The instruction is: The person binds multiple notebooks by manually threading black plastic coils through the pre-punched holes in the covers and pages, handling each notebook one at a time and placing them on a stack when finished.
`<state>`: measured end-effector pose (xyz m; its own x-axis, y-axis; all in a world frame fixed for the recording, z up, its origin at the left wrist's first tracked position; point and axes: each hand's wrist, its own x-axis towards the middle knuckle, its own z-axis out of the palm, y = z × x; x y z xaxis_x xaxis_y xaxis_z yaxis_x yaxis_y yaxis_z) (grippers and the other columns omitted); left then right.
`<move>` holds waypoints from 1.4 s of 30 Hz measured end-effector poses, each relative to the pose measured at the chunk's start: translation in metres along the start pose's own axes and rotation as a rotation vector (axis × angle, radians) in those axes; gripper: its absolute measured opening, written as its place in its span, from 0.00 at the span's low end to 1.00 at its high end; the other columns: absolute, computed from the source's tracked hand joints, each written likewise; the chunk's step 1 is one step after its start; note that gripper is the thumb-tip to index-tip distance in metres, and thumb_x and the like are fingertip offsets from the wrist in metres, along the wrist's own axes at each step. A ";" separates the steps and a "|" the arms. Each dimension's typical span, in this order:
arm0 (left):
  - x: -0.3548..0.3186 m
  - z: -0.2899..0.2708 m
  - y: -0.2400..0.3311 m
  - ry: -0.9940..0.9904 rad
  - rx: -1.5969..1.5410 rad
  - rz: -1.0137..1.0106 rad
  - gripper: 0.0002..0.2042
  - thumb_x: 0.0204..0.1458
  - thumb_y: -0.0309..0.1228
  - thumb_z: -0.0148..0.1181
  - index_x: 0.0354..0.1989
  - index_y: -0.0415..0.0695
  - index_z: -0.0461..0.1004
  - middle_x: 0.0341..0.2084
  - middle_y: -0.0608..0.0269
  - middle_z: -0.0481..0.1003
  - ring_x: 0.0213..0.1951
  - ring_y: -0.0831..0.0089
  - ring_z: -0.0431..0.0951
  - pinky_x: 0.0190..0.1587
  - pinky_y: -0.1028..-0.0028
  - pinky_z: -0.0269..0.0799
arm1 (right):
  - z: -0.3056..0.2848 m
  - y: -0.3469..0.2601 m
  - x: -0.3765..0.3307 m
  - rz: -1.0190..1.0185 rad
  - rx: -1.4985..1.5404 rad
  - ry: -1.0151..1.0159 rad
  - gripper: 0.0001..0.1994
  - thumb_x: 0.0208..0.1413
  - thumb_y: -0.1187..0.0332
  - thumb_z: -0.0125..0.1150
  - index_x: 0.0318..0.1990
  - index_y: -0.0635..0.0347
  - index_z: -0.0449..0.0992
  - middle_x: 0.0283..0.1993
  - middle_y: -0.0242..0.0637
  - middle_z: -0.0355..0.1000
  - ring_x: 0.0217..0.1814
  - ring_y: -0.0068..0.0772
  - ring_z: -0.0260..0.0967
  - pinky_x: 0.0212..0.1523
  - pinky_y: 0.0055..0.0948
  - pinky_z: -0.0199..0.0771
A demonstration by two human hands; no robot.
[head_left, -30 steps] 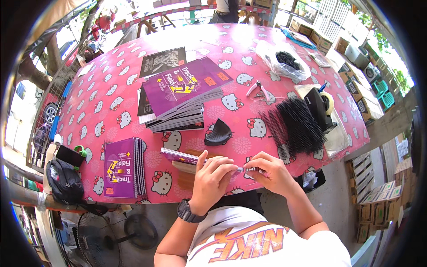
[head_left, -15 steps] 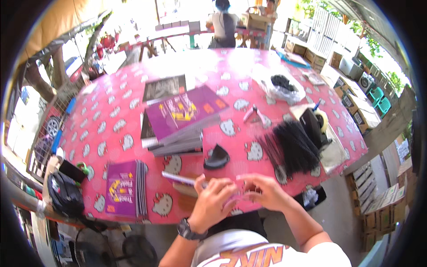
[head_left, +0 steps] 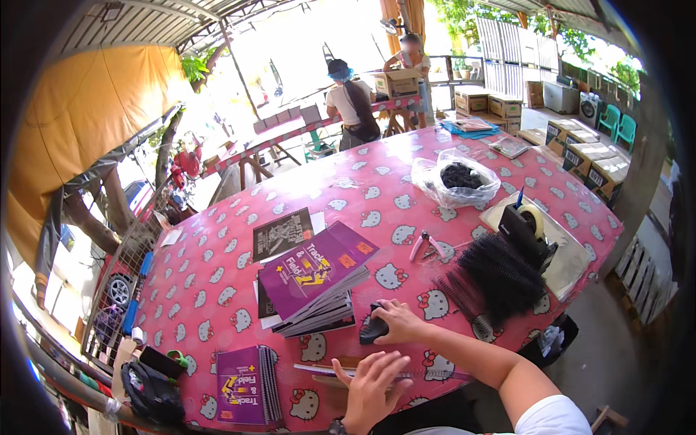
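Note:
My right hand (head_left: 397, 322) reaches forward, its fingers closed round a small black wedge-shaped piece (head_left: 371, 330) on the table. At the near edge, my left hand (head_left: 371, 388) is spread over a thin book (head_left: 315, 370), with a plastic binding coil (head_left: 438, 375) running out to its right. The book's underside and the left fingertips' contact with it cannot be made out. Ahead lies a pile of purple-covered books (head_left: 304, 275), fanned at the edges. To the left sits a stack of coil-bound purple notebooks (head_left: 243, 384).
Loose black binding coils (head_left: 500, 279) lie right, beside a tape dispenser (head_left: 525, 228). Pink-handled pliers (head_left: 419, 246) lie mid-table. Farther off is a clear plastic bag (head_left: 435, 185) holding black scraps. A black bag (head_left: 152, 391) sits at the left edge. Two people work at another table (head_left: 290, 134).
My right hand has left the book's edge and gone forward onto the black wedge-shaped piece. My left fingers have spread out. The view has tilted up, showing more of the background.

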<state>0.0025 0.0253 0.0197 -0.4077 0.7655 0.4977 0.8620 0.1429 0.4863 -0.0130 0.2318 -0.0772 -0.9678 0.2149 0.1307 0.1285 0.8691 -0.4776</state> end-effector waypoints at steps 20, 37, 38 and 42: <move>0.000 -0.004 -0.025 -0.028 0.056 0.062 0.07 0.46 0.41 0.61 0.31 0.57 0.79 0.34 0.77 0.76 0.46 0.72 0.71 0.62 0.45 0.24 | -0.010 -0.019 -0.128 0.193 1.632 0.065 0.35 0.52 0.41 0.52 0.59 0.60 0.65 0.52 0.36 0.69 0.46 0.27 0.67 0.39 0.26 0.68; -0.002 -0.015 -0.027 0.075 0.063 -0.091 0.12 0.27 0.36 0.73 0.21 0.54 0.75 0.21 0.75 0.70 0.36 0.70 0.70 0.62 0.50 0.35 | -0.085 -0.031 -0.096 0.041 0.690 -0.151 0.24 0.51 0.49 0.58 0.44 0.62 0.78 0.43 0.41 0.74 0.53 0.37 0.64 0.55 0.36 0.60; -0.005 -0.016 -0.028 0.054 0.067 -0.086 0.12 0.27 0.36 0.73 0.22 0.54 0.75 0.21 0.75 0.71 0.36 0.70 0.71 0.63 0.52 0.33 | -0.088 -0.041 -0.100 -0.125 1.059 -0.168 0.23 0.50 0.50 0.59 0.44 0.61 0.78 0.43 0.41 0.73 0.50 0.36 0.64 0.53 0.35 0.61; -0.003 -0.019 -0.032 0.019 0.011 -0.111 0.15 0.28 0.38 0.74 0.27 0.54 0.76 0.20 0.76 0.71 0.35 0.71 0.71 0.63 0.52 0.32 | -0.082 -0.031 -0.088 -0.087 0.847 -0.205 0.23 0.50 0.51 0.61 0.46 0.60 0.77 0.45 0.44 0.72 0.50 0.34 0.64 0.53 0.36 0.62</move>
<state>-0.0299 0.0067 0.0161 -0.5064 0.7324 0.4552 0.8145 0.2328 0.5315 0.0863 0.2224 -0.0028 -0.9971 0.0082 0.0763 -0.0721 0.2381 -0.9686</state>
